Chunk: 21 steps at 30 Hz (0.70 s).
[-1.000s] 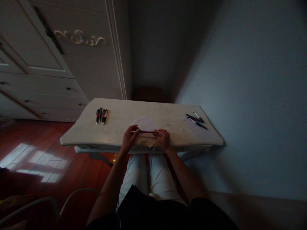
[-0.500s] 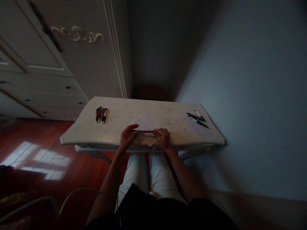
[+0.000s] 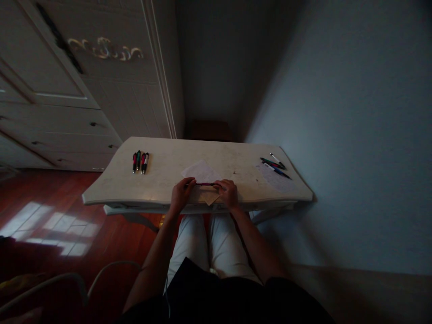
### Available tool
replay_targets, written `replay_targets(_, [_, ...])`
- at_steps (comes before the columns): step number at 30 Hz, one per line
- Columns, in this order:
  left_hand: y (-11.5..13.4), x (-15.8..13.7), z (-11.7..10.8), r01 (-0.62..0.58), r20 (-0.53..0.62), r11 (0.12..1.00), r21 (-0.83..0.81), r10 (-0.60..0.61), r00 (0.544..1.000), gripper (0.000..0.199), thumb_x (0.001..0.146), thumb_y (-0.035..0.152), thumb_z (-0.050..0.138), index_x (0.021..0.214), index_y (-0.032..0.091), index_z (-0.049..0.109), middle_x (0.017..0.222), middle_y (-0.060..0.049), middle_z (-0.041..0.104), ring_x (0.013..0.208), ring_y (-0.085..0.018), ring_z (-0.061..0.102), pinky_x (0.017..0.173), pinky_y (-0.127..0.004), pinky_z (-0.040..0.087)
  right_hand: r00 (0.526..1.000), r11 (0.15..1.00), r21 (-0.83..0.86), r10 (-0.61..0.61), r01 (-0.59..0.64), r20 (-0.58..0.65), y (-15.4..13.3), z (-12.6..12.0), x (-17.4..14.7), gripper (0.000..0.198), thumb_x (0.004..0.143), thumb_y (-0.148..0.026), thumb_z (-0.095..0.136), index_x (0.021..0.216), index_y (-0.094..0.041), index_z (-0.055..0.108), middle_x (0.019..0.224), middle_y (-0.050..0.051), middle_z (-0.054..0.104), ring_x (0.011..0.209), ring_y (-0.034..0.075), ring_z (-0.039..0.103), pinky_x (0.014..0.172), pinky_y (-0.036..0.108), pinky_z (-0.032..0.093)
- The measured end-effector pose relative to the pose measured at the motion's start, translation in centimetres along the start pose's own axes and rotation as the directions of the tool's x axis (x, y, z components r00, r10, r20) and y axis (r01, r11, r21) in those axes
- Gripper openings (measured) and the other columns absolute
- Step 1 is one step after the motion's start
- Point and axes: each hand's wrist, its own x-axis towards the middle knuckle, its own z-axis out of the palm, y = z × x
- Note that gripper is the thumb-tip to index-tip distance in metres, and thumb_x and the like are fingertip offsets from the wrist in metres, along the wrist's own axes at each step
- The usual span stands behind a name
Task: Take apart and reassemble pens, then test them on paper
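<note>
A slim pink and dark pen (image 3: 204, 184) lies crosswise between my two hands, just above the near part of the table. My left hand (image 3: 182, 193) pinches its left end, fingers closed. At the other end, my right hand (image 3: 227, 192) has its fingers wrapped round the pen. Beneath the hands is a sheet of white paper (image 3: 201, 170), and a brownish paper corner (image 3: 209, 198) points toward me at the table's front edge. The pen's two ends are partly covered by my fingers.
Several pens (image 3: 140, 162) stand in a row at the left of the white table (image 3: 168, 153). More loose pens (image 3: 275, 166) lie at the right, partly over another written sheet (image 3: 280, 181). A wall (image 3: 364, 135) borders the right side; a cabinet (image 3: 128, 99) stands behind left.
My left fingers have closed from a looser, spread pose onto the pen's left end. The right hand still holds the other end. The whole view has shifted slightly.
</note>
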Motion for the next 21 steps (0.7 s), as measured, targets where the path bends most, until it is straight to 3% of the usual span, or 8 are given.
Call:
replay_targets(3, [0.3, 0.2, 0.1, -0.002, -0.011, 0.998, 0.068, 0.003, 1.0, 0.035, 0.087, 0.049, 0.055, 0.096, 0.02, 0.073, 0.093, -0.008, 0.076, 0.087, -0.024, 0.069, 0.077, -0.032, 0.05, 1.0, 1.0, -0.006, -0.005, 0.005, -0.001, 0.0, 0.0, 0.0, 0.009, 0.086, -0.027, 0.069, 0.088, -0.024, 0.078, 0.084, 0.006, 0.076, 0.082, 0.021, 0.069, 0.082, 0.034, 0.048])
replay_targets(8, [0.0, 0.6, 0.0, -0.008, 0.067, 0.998, 0.06, 0.004, 0.998, 0.031, 0.084, 0.046, 0.057, 0.091, 0.02, 0.073, 0.088, -0.008, 0.075, 0.082, -0.024, 0.068, 0.075, -0.033, 0.051, 1.0, 1.0, -0.016, -0.006, 0.006, 0.012, 0.1, 0.0, 0.0, 0.01, 0.086, -0.024, 0.068, 0.09, -0.024, 0.078, 0.085, 0.006, 0.076, 0.082, 0.021, 0.069, 0.082, 0.034, 0.048])
replay_targets(13, [-0.6, 0.3, -0.9, 0.015, 0.096, 0.978, -0.208, 0.005, 0.995, 0.04, 0.075, 0.043, 0.071, 0.106, 0.018, 0.069, 0.09, -0.007, 0.073, 0.077, -0.02, 0.069, 0.073, -0.032, 0.054, 1.0, 1.0, -0.009, -0.012, 0.012, 0.018, 0.0, 0.0, 0.0, 0.008, 0.084, -0.021, 0.071, 0.088, -0.024, 0.078, 0.085, 0.005, 0.076, 0.082, 0.021, 0.069, 0.083, 0.034, 0.047])
replay_targets(16, [-0.8, 0.2, -1.4, 0.003, 0.052, 0.944, -0.33, 0.015, 0.999, 0.056, 0.067, 0.041, 0.081, 0.115, 0.018, 0.064, 0.098, -0.008, 0.071, 0.089, -0.022, 0.069, 0.081, -0.034, 0.054, 1.0, 1.0, -0.005, -0.007, 0.007, -0.005, -0.1, 0.0, 0.0, 0.008, 0.083, -0.02, 0.072, 0.088, -0.024, 0.078, 0.086, 0.005, 0.076, 0.083, 0.021, 0.068, 0.084, 0.034, 0.047])
replay_targets(18, [-0.8, 0.2, -1.4, -0.013, 0.011, 0.943, -0.332, 0.018, 1.0, 0.062, 0.065, 0.043, 0.082, 0.118, 0.018, 0.062, 0.107, -0.011, 0.07, 0.097, -0.023, 0.067, 0.084, -0.035, 0.054, 1.0, 1.0, -0.002, -0.007, 0.007, -0.018, -0.2, 0.0, 0.0, 0.008, 0.083, -0.019, 0.072, 0.087, -0.023, 0.078, 0.085, 0.006, 0.076, 0.082, 0.021, 0.068, 0.084, 0.034, 0.047])
replay_targets(21, [-0.8, 0.4, -0.9, -0.023, -0.023, 0.978, -0.206, 0.019, 1.0, 0.053, 0.078, 0.05, 0.07, 0.118, 0.016, 0.063, 0.109, -0.013, 0.068, 0.095, -0.024, 0.067, 0.081, -0.036, 0.054, 1.0, 1.0, -0.009, -0.008, 0.008, -0.026, -0.2, 0.0, 0.0, 0.008, 0.083, -0.02, 0.072, 0.087, -0.023, 0.078, 0.085, 0.005, 0.076, 0.081, 0.021, 0.068, 0.083, 0.034, 0.048])
